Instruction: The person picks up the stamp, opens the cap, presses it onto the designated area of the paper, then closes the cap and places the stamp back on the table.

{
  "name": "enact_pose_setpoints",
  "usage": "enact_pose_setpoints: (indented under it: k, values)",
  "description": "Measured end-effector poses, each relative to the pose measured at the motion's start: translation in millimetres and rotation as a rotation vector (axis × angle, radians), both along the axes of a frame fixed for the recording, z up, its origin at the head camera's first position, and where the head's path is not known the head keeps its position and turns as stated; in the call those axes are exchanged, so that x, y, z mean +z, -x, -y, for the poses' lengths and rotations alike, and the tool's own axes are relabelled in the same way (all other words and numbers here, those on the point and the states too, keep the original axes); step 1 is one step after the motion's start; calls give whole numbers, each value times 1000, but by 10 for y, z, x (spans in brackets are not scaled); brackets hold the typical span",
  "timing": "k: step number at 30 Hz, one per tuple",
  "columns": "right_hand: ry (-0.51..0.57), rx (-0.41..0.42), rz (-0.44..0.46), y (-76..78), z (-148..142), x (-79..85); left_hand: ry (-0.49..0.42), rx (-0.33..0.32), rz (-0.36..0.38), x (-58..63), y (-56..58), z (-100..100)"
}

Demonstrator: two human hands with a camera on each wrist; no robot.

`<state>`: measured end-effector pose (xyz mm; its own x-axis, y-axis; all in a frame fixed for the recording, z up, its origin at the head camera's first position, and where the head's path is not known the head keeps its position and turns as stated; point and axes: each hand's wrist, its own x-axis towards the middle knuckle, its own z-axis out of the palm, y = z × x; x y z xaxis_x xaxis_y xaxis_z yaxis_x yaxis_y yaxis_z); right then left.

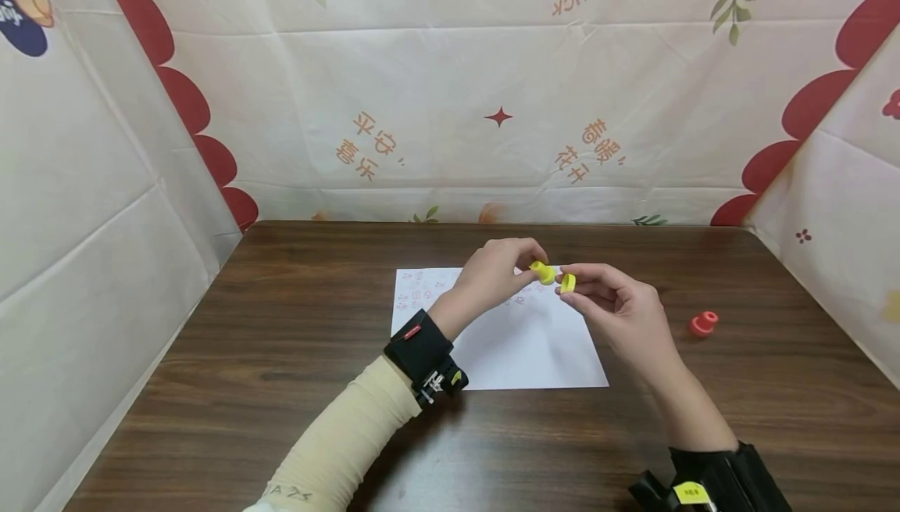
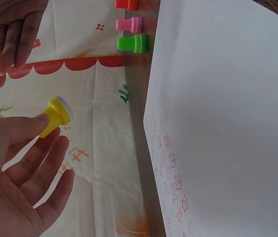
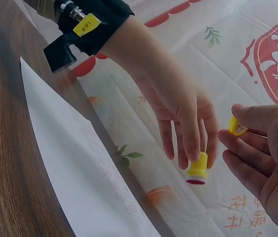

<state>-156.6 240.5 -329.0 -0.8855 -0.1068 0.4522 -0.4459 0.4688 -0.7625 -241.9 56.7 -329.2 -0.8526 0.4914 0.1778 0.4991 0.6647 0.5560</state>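
My left hand (image 1: 492,273) pinches a small yellow stamp (image 1: 544,272) by its narrow end, between thumb and index finger. Its wide end carries a pale rim, and in the right wrist view a red face (image 3: 196,182) shows there. Close by on the right, my right hand (image 1: 626,313) pinches a yellow cap (image 1: 568,283) between thumb and fingertips. Cap and stamp are apart, both held above the far part of a white paper sheet (image 1: 527,356). Rows of small red prints (image 1: 422,281) mark the sheet near its far edge.
A red stamp (image 1: 703,324) stands on the wooden table (image 1: 281,340), right of the paper. The left wrist view shows pink (image 2: 129,24) and green (image 2: 132,44) stamps beside it. A printed white cloth (image 1: 450,74) hangs behind the table and along both sides.
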Motion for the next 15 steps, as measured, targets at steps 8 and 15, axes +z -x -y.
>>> enact_pose_setpoints:
  k: [8,15]
  values:
    - [5,0,-9,-2,-24,-4,121,9,-33,-58,89,-162]
    - [10,-1,-7,-1,-39,-20,203,18,-34,-131,157,-273]
